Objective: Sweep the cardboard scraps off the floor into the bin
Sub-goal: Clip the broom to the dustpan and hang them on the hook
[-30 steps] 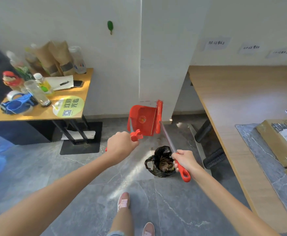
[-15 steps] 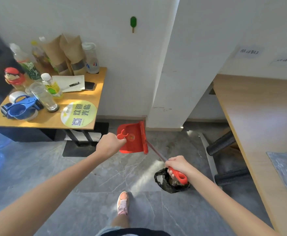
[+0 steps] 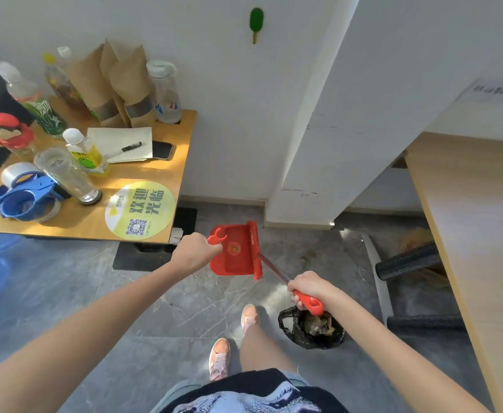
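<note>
My left hand (image 3: 193, 252) grips the handle of a red dustpan (image 3: 236, 250), held above the grey floor in front of me. My right hand (image 3: 307, 286) is closed on the red grip of a small broom (image 3: 277, 272); its metal shaft runs up-left to the red head resting against the dustpan's right edge. A black bin bag (image 3: 313, 330) with brown scraps inside stands on the floor just below my right hand, to the right of my feet. No loose cardboard scraps show on the floor.
A small wooden table (image 3: 80, 216) at the left carries bottles, paper bags, a blue tape dispenser, paper, a pen and a phone. A white pillar (image 3: 318, 144) stands ahead. A long wooden desk (image 3: 476, 234) lines the right, with black padded legs (image 3: 408, 263) beneath.
The dustpan and broom have come down from over the bin bag and shifted left and forward. The view has moved closer to the wall, leaving the bag beside my right foot.
</note>
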Motion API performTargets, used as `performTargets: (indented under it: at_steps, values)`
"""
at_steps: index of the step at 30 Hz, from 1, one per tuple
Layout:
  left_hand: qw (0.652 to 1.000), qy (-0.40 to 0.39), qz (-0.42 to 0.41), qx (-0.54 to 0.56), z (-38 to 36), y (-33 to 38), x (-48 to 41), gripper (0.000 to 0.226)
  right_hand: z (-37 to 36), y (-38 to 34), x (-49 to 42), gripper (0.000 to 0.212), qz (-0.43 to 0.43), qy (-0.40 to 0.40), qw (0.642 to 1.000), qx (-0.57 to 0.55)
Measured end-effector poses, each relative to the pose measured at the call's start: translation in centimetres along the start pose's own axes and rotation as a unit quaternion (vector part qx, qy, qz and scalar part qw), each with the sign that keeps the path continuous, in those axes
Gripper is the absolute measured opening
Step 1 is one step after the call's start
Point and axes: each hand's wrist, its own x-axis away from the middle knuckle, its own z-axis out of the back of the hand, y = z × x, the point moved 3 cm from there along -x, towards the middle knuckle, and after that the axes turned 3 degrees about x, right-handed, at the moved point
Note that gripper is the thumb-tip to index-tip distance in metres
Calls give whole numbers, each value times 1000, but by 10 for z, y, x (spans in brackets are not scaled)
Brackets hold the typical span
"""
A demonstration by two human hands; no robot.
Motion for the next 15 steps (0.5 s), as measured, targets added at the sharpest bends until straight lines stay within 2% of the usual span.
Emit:
performTargets:
  at_steps: [6,9,13,15]
  values:
    - [998,-22,48,44,-23,14,-61,42,13,-30,-71,10,-18,1,996,83]
    - [996,-36,62,46,-38,19,-96,47,18,-43,-99,4,-23,-8,985,168]
    - [995,-63,80,-23,-55,12,-134,44,17,-57,-126,4,-26,-48,973,222]
    - [991,-67,86,-78,-61,6,-145,33,14,-62,-142,16,0,-80,960,269]
